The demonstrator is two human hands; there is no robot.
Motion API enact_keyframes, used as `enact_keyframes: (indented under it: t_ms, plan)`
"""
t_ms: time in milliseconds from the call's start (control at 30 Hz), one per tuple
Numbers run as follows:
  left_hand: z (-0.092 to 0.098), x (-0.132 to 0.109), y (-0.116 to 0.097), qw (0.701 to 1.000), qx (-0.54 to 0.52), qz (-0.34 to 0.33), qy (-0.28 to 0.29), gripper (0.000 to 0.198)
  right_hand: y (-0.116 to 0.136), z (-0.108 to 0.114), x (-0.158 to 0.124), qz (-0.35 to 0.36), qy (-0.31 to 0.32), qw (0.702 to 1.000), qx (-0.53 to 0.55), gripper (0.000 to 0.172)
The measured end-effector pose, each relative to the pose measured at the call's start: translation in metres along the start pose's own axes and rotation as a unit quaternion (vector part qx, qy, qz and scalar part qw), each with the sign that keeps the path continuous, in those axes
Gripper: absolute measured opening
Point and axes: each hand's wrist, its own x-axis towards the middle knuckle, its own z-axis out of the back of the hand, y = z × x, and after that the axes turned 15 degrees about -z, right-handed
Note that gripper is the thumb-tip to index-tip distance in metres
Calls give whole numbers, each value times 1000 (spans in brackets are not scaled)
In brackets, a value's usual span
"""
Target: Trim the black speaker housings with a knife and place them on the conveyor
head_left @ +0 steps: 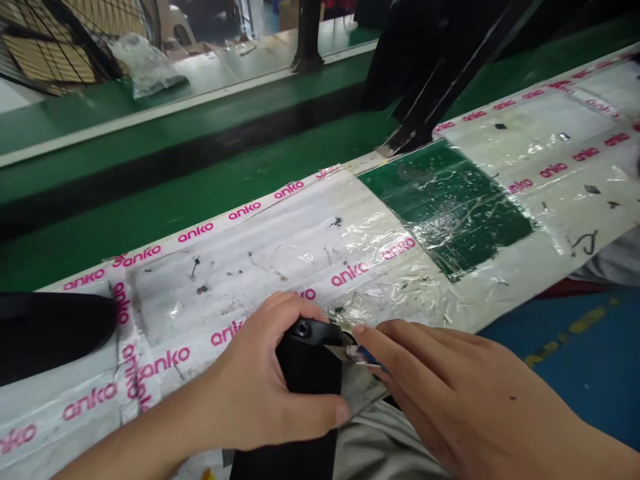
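My left hand [280, 373] is wrapped round a long black piece [313, 367], its thumb along the near side and its fingers over the far edge. The piece has a rounded end with a round hole or screw in it, and its lower part runs down out of view. Between the fingers of my right hand [440, 380] is a small utility knife [363, 355] with a metal blade and a bit of blue showing. Its blade lies at the right edge of the black piece near the rounded end. My right palm hides most of the handle.
The bench [285, 260] is covered in white sheet and pink-lettered tape, with small black scraps scattered over it. Another black piece [55, 333] lies at the left. A green patch [450, 207] shows at right, below a dark metal post [425, 87]. A plastic bag [145, 63] sits behind.
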Motion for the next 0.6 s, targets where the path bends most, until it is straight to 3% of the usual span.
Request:
enact_keyframes:
  t_ms: [200, 600]
  plan:
    - [0, 1, 2, 1000, -18, 10, 2, 48, 8, -1, 9, 0, 44, 999, -10, 60]
    - [-1, 2, 2, 1000, -12, 25, 10, 44, 8, 5, 5, 9, 58, 997, -49, 69]
